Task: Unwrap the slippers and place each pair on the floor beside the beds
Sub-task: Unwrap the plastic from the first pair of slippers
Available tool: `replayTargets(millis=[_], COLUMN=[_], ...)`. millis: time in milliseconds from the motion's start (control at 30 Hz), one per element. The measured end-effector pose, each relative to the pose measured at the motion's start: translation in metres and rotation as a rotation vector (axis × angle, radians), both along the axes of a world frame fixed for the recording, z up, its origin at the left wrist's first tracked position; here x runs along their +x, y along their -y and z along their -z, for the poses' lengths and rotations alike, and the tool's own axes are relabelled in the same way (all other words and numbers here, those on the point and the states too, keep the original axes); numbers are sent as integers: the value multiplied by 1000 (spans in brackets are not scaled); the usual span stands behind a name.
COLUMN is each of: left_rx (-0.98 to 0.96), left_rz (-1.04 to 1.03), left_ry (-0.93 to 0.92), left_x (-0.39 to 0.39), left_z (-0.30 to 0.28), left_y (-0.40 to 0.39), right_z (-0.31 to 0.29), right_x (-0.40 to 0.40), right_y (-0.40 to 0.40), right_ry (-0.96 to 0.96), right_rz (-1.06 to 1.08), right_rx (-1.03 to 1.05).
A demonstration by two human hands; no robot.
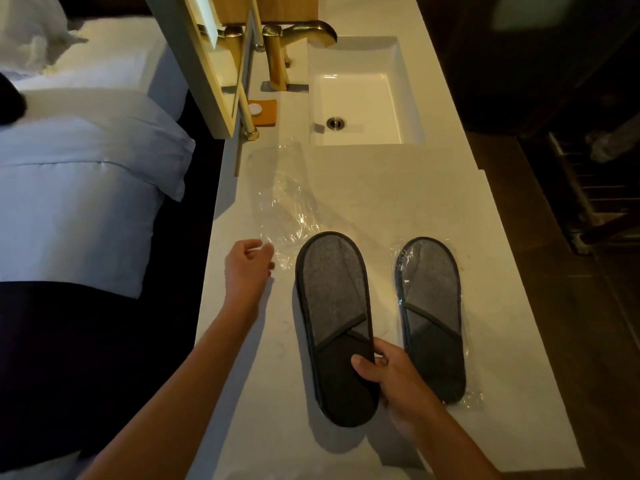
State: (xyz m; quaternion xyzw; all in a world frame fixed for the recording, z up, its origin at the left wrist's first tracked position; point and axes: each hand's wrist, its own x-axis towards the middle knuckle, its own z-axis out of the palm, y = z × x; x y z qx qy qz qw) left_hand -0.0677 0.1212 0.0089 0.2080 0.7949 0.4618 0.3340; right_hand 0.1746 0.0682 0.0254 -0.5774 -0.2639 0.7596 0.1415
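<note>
Unwrapped slippers [334, 327] in right hand [391, 379]

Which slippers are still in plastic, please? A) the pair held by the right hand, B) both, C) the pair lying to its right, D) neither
C: clear film surrounds the right pair on the counter, while the right hand grips the bare pair; an empty wrapper lies near the left hand.

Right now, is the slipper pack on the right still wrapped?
Still wrapped: the right slipper pack lies inside clear, shiny plastic on the counter, untouched.
</note>
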Motion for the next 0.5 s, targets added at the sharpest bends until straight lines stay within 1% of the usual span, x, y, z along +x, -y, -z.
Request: replayTargets(millis=[67,100,167,233,300,367,500], left_rx=[-50,-74,-115,-145,-195,-244,-312], left_rz=[108,156,214,218,198,215,240], left_ry=[226,305,326,266,187,55,-220], left_x=[23,34,48,55,57,58,61], left_z=[1,4,12,20,26,32,31], left_y=[40,57,83,100,111,119,122], right_z=[1,3,7,11,18,26,33], right_x=[-4,-5,-6,-7,-8,-9,-11], right_y=[7,10,18,26,35,43,52], right_ry=[-13,-3,33,98,236,405,687], right_rz=[27,8,-68,-161,-309,-479,-751], right_rx=[-36,-40,6,79,202,361,620])
